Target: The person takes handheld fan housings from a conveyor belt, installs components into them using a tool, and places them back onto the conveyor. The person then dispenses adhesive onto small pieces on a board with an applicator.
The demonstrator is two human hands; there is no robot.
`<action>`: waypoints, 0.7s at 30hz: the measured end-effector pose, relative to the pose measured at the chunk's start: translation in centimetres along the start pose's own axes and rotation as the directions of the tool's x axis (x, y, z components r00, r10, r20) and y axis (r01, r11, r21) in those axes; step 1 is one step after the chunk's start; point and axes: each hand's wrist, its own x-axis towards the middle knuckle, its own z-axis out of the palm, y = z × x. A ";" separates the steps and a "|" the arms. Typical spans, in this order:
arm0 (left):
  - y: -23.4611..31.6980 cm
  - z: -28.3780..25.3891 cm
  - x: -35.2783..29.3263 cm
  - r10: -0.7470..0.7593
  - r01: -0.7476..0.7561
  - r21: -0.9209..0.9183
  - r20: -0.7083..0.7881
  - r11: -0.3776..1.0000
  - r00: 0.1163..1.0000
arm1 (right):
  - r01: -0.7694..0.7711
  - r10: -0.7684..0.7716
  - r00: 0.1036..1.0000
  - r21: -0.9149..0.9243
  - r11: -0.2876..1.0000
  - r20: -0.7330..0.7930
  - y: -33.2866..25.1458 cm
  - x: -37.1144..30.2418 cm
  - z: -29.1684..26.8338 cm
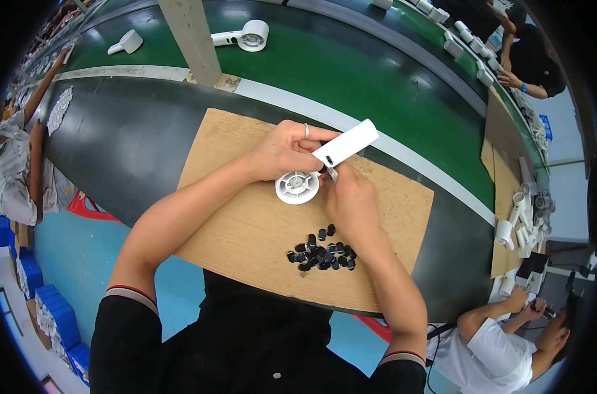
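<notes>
A white handheld fan (352, 140) lies tilted above the brown board, its handle pointing up and to the right. My left hand (286, 151) is closed round it where the handle meets the round, spoked head (297, 188). A small dark opening shows on the handle near my fingers. My right hand (353, 200) is closed close to that spot, its fingertips pinching a small greyish piece that I cannot make out. Below the hands, a loose pile of small black glossy oval pieces (324, 255) lies on the board.
The board (229, 230) rests on a dark table. Beyond it runs a green conveyor (351, 72) carrying more white fans (253, 35), with a metal post (192, 43) at its near edge. Co-workers sit at left and at lower right (489, 348). White parts (523, 217) lie at right.
</notes>
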 end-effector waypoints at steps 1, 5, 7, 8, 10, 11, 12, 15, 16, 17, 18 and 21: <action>0.2 0.1 0.0 -0.001 0.001 -0.002 0.000 1.000 1.000 | -0.001 0.001 1.000 0.000 1.000 0.002 -0.2 -0.1 -0.1; -0.2 -0.2 0.2 -0.011 0.011 0.000 0.039 1.000 0.999 | -0.054 0.058 0.997 -0.073 0.996 0.054 -1.1 -0.8 0.1; 0.2 0.0 0.4 -0.008 0.007 0.015 0.036 1.000 0.999 | -0.075 0.080 0.996 -0.100 0.992 0.039 -1.1 -0.9 0.2; 0.0 0.1 0.5 -0.001 0.001 0.026 0.023 1.000 1.000 | -0.069 0.074 0.997 -0.126 0.990 0.035 -1.1 -0.9 0.3; 0.3 -0.1 0.4 -0.011 0.010 0.026 0.030 1.000 0.999 | -0.060 0.065 0.998 -0.149 0.987 0.024 -1.3 -0.6 0.3; 0.6 0.0 0.3 -0.021 0.020 0.023 0.033 1.000 0.999 | -0.091 0.095 0.995 -0.134 0.987 0.023 -1.6 -0.6 0.4; 0.4 0.0 0.0 0.009 -0.010 -0.040 -0.020 0.999 1.000 | -0.104 0.107 0.994 -0.112 0.988 0.016 -2.0 0.0 0.5; -1.4 0.1 0.4 0.081 -0.115 -0.211 -0.163 0.971 0.983 | -0.018 0.023 0.996 0.065 0.998 -0.090 -0.9 0.7 1.1; -1.5 -0.1 0.7 0.117 -0.167 -0.369 -0.155 0.914 0.981 | -0.035 0.037 0.999 0.036 0.999 -0.036 -0.5 0.5 0.8; -0.9 -0.5 0.9 0.085 -0.134 -0.504 -0.120 0.853 0.989 | -0.055 0.055 0.998 0.001 0.998 0.017 -0.2 0.3 0.6; -0.8 -1.0 1.0 0.092 -0.179 -0.553 -0.183 0.814 0.979 | -0.022 0.022 1.000 0.018 1.000 0.010 -0.7 0.0 0.6; -0.6 -3.0 0.6 0.085 -0.191 -0.581 -0.205 0.791 0.975 | -0.012 0.015 0.999 -0.054 0.998 0.038 -1.6 -0.4 0.3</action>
